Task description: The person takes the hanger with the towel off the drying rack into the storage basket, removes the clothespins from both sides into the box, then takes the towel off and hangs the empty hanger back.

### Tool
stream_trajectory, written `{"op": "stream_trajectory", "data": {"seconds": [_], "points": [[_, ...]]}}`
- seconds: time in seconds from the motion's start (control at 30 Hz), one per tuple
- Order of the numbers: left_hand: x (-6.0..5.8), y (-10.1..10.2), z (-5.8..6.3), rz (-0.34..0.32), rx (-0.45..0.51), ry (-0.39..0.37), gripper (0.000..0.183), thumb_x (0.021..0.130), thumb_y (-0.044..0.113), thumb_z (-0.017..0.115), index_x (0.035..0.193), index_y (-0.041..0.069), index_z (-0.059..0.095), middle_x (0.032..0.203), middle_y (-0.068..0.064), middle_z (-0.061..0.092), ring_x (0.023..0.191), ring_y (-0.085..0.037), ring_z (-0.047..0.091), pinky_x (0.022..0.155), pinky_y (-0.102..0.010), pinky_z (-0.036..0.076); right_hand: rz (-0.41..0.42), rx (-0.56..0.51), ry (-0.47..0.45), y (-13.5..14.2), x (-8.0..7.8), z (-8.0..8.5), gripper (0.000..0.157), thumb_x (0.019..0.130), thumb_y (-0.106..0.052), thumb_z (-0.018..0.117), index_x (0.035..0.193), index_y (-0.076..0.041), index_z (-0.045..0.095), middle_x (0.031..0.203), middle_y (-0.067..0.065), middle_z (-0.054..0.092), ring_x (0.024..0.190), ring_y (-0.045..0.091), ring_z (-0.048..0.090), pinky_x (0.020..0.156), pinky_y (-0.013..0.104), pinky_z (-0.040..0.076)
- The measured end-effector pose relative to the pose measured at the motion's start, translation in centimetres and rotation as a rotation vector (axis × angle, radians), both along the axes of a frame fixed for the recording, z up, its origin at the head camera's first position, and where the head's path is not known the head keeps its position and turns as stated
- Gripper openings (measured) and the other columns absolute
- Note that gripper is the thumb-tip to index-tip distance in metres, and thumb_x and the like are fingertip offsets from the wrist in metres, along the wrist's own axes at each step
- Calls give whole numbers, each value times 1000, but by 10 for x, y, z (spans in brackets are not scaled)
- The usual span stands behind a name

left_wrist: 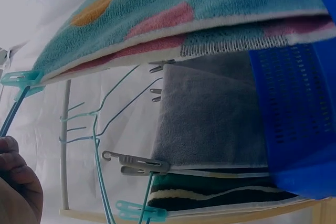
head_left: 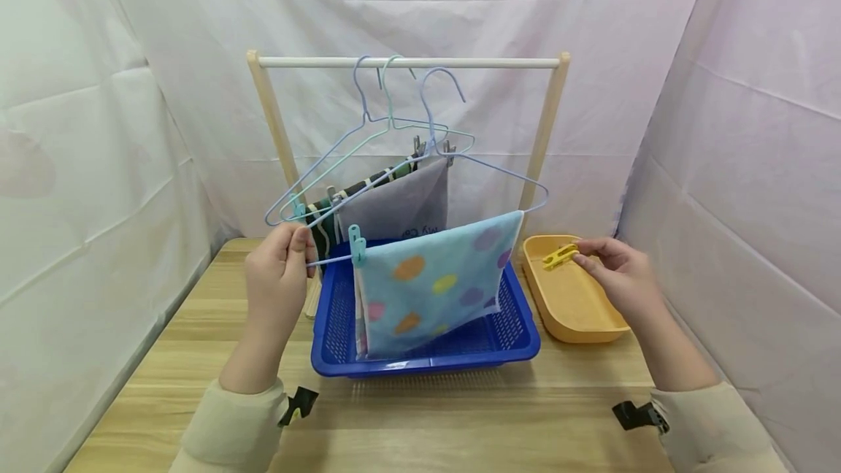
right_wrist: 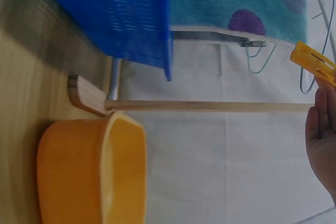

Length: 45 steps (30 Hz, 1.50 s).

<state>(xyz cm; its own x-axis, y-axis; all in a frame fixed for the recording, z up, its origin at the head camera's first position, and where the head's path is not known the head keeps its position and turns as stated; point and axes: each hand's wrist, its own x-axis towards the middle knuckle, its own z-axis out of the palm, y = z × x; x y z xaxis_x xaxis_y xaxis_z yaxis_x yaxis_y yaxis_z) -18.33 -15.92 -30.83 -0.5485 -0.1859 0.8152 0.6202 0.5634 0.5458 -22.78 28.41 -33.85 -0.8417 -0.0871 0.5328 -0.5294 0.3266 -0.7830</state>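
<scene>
My left hand (head_left: 279, 258) grips the left end of a lavender-blue wire hanger (head_left: 482, 161), whose hook is off the rail. Over its lower bar hangs a light blue towel (head_left: 430, 290) with coloured dots, folded in two. A teal clothespin (head_left: 357, 245) clips the towel's left top corner to the bar; no clip shows at its right corner. To the right, my right hand (head_left: 620, 272) pinches a yellow clothespin (head_left: 560, 257) above the yellow-orange tray (head_left: 594, 336), apart from the towel. The right wrist view also shows that yellow clothespin (right_wrist: 315, 62) at the fingertips.
A rack with a white rail (head_left: 315, 62) stands behind. Two hangers on it carry a grey towel (head_left: 394, 203) and a dark green striped towel (head_left: 320, 228), held by grey and teal clips. Beneath the dotted towel sits a blue basket (head_left: 427, 367) on the wooden table (head_left: 394, 422).
</scene>
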Motion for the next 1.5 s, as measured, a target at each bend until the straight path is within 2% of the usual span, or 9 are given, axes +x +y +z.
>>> {"op": "stream_trajectory", "data": {"seconds": [0.23, 0.43, 0.6, 0.77, 0.9, 1.03, 1.17, 1.27, 1.5], "points": [[0, 2, -5, -6, 19, -54, 28, 102, 7, 49, 76, 0, 52, 60, -5, 54, 47, -6, 48, 43, -14, 41, -19, 7, -84, 10, -7, -19, 22, 91, 4, 66, 109, 14, 62, 94, -9, 66, 88, 2, 62, 77, 13, 51], [4, 3, -4, 1, 32, -48, 27, 102, 6, 49, 76, 0, 53, 61, -4, 54, 46, -6, 47, 43, -14, 40, -75, 30, -158, 17, -14, -35, 32, 92, -6, 68, 116, 14, 60, 95, -13, 65, 88, 0, 61, 77, 12, 51], [6, 5, -3, -26, 82, -89, 27, 103, 7, 48, 78, -1, 52, 61, -6, 55, 44, -8, 47, 41, -15, 40, -100, 57, -216, 26, -19, -50, 37, 94, -13, 68, 119, 13, 60, 93, -17, 65, 87, -3, 60, 76, 10, 49], [7, 7, -3, -55, 129, -142, 33, 105, 17, 44, 79, -1, 51, 61, -9, 56, 44, -9, 48, 42, -16, 43, -88, 82, -230, 32, -24, -65, 37, 94, -13, 67, 118, 13, 60, 92, -20, 65, 87, -5, 60, 76, 10, 48], [8, 7, -2, -79, 161, -171, 36, 106, 22, 41, 80, -2, 50, 62, -14, 56, 45, -10, 50, 43, -16, 46, -120, 121, -230, 36, -26, -72, 40, 94, -18, 68, 120, 12, 60, 96, -22, 65, 88, -8, 59, 76, 9, 48], [8, 6, -3, -117, 184, -190, 38, 106, 24, 39, 80, -2, 50, 63, -15, 58, 47, -12, 54, 45, -19, 49, -169, 185, -260, 41, -27, -79, 43, 95, -24, 67, 121, 9, 61, 100, -13, 67, 89, -12, 56, 76, 7, 46], [8, 7, -4, -159, 197, -205, 39, 107, 23, 38, 80, -2, 49, 64, -14, 60, 49, -14, 57, 48, -21, 52, -195, 244, -320, 45, -27, -84, 44, 95, -28, 67, 122, 7, 62, 109, 9, 69, 88, -12, 55, 75, 9, 47], [8, 7, -4, -173, 204, -210, 39, 107, 23, 37, 80, -2, 49, 65, -14, 60, 51, -14, 58, 49, -22, 53, -192, 301, -348, 46, -28, -86, 46, 95, -29, 67, 123, 6, 61, 113, 20, 66, 89, -6, 56, 74, 12, 48], [9, 8, -5, -192, 224, -216, 40, 107, 22, 37, 80, -4, 51, 66, -14, 61, 51, -16, 59, 50, -25, 54, -173, 443, -313, 47, -31, -90, 42, 94, -23, 68, 122, 7, 61, 108, 21, 67, 97, 28, 61, 75, 27, 50]]}}
